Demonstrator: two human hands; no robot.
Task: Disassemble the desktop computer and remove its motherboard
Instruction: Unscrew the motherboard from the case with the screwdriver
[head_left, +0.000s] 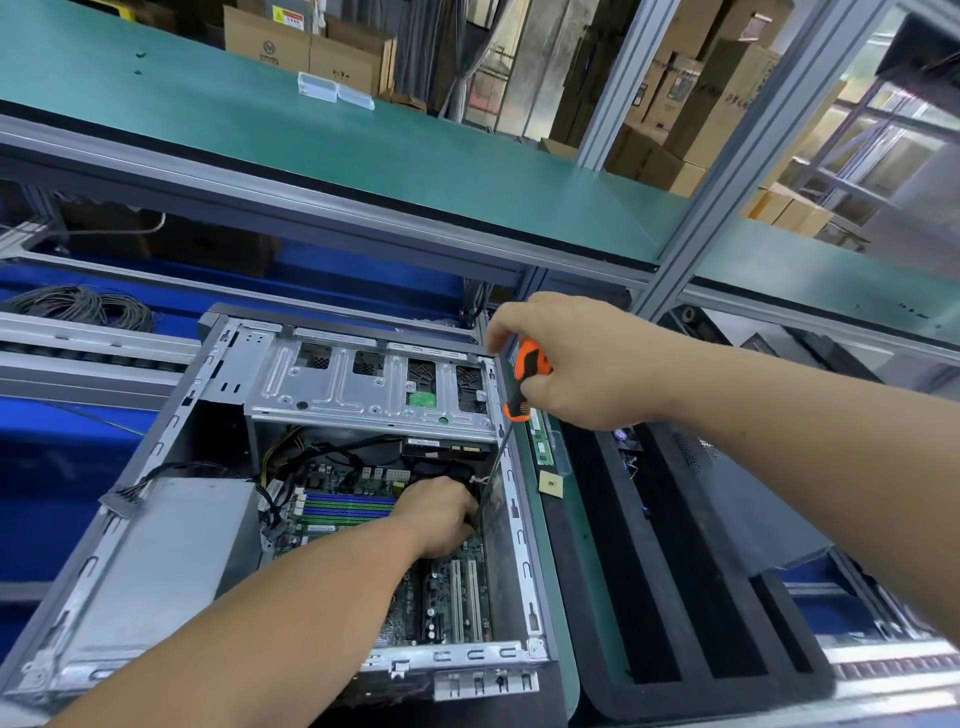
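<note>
The case (291, 499) lies open on the desk (558, 597), side panel off, motherboard (447, 592) not yet out. My right hand (566, 358) grips the screwdriver (524, 379), tip down inside; my left hand (441, 514) curls around something by the tip. Drive cage (363, 384), cables, screws probably remain.

bright, even light | soft shadows | wide-angle edge bending | slight blur

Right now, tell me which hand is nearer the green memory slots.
Left. The left hand rests inside the case beside the memory slots; the right hand is above the case edge, gripping the screwdriver.
</note>
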